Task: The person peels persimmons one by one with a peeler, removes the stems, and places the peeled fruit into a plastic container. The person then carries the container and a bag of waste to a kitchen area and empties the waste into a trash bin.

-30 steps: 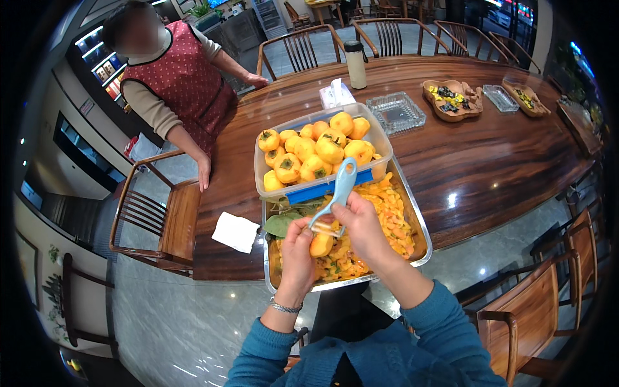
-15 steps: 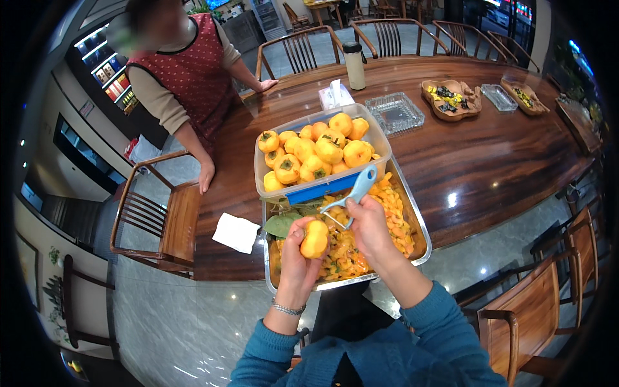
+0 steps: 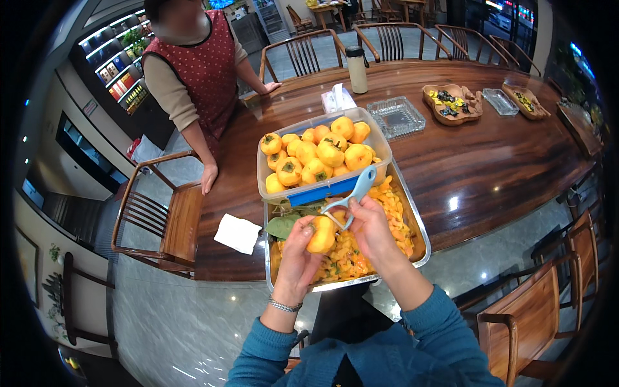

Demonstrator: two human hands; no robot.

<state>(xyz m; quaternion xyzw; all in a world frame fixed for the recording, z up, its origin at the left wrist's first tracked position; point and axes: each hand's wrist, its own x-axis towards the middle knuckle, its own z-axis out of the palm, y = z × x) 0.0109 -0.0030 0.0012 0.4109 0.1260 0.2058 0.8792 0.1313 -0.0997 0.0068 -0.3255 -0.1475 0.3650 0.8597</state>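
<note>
My left hand point(image 3: 299, 257) is closed round a yellow-orange persimmon point(image 3: 322, 235). In my right hand point(image 3: 372, 231) is a light blue peeler point(image 3: 362, 186), its blade end close by the fruit's upper right side; whether it touches I cannot tell. Below both hands lies a metal tray point(image 3: 423, 240) covered with orange peelings point(image 3: 351, 259). Several persimmons point(image 3: 305, 152) fill a clear plastic tub point(image 3: 264, 180), which rests over the far part of the tray. Green leaves point(image 3: 282, 225) stick out at the tray's left side, beside my left hand.
White paper point(image 3: 237, 233) lies left of the tray. Beyond the tub stand a tissue pack point(image 3: 338, 100), a flask point(image 3: 356, 69), a glass dish point(image 3: 395, 117) and a wooden snack tray point(image 3: 452, 105). A person in a red apron point(image 3: 196, 68) leans on the wooden table point(image 3: 503, 187) at the far left. Chairs surround it.
My left hand has turned the persimmon and brought it slightly right and up, nearer the peeler's blade. The person in the apron has shifted slightly.
</note>
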